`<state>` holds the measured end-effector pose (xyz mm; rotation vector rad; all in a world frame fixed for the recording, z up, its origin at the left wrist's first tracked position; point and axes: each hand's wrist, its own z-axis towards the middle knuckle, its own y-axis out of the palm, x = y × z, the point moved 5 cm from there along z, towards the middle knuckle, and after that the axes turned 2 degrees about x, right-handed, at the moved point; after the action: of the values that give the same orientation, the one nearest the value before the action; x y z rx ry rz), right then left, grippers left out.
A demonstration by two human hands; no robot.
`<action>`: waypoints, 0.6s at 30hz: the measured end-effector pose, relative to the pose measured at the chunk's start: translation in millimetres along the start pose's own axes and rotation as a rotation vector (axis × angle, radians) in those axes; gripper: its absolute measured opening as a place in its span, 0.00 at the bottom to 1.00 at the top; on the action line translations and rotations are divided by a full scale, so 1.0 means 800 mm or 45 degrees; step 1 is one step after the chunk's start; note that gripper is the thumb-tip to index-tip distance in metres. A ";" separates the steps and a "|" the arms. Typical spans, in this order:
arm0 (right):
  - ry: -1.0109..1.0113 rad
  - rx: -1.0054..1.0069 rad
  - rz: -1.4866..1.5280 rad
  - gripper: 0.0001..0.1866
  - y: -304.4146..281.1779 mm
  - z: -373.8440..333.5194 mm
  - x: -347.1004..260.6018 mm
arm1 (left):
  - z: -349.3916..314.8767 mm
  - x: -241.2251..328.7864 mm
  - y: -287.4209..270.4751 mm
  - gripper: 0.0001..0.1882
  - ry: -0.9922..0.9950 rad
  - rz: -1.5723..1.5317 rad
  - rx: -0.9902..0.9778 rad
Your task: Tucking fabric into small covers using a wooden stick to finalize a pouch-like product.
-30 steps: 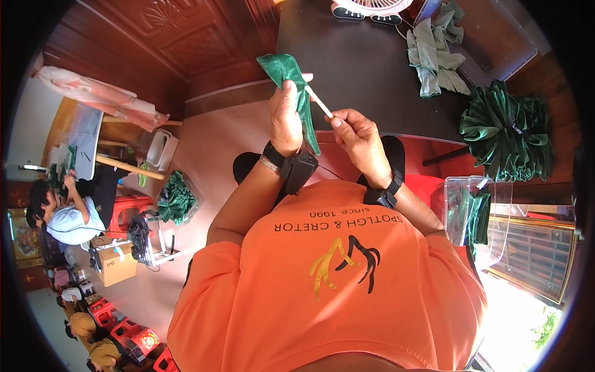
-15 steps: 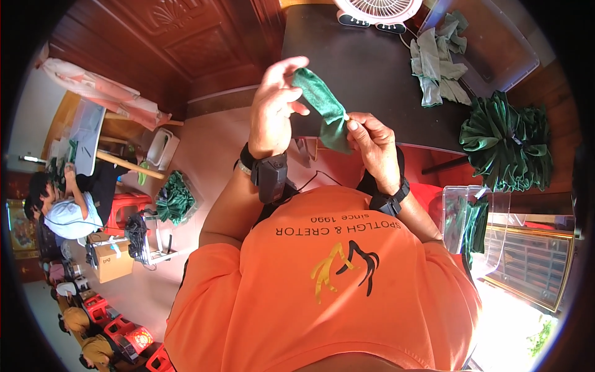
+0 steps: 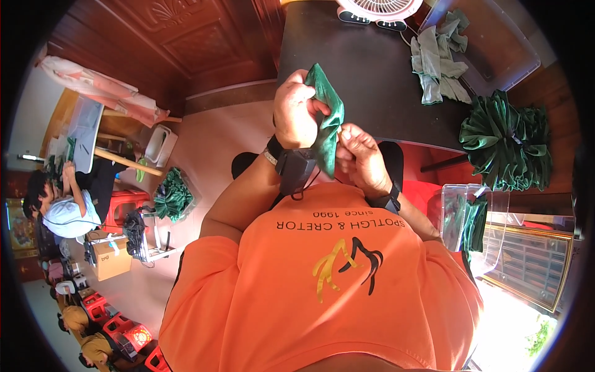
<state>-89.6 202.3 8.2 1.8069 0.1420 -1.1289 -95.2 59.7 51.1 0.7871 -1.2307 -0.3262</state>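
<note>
A strip of dark green velvety fabric [image 3: 331,111] hangs between my two hands, a little nearer than the table edge. My left hand [image 3: 297,113] is closed on its upper left side, fingers curled around it, with one pointed corner sticking up. At the fabric's right edge, my right hand [image 3: 364,160] pinches with thumb and forefinger; its lower fingers are slightly blurred. Whether something small sits in that pinch is too fine to tell. Both wrists wear black strapped devices.
A dark table [image 3: 365,68] bears a white-pink fan [image 3: 384,8], pale green cloth pieces [image 3: 437,62] and a clear tray [image 3: 496,43]. A bunch of green fabric [image 3: 505,139] is at right, above a clear bin [image 3: 496,248]. Leftward, a person [image 3: 71,211] sits beyond a cardboard box [image 3: 113,260].
My left hand has moved right and its fingers have closed more around the fabric. The fabric now stands more upright. My right hand has come slightly down and toward me.
</note>
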 end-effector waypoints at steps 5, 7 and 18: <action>-0.264 0.182 -0.628 0.09 -0.006 0.002 -0.035 | 0.009 0.037 -0.005 0.09 0.218 0.118 0.006; -0.335 0.216 -0.689 0.08 -0.015 0.003 -0.035 | 0.007 0.051 0.003 0.10 0.314 0.294 0.010; -0.338 0.052 -0.445 0.09 -0.010 0.007 -0.023 | 0.005 0.015 -0.007 0.09 0.136 0.105 -0.033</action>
<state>-107.7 209.0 15.6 1.6885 0.2871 -1.6179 -94.0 46.8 56.6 0.7207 -1.1527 -0.2293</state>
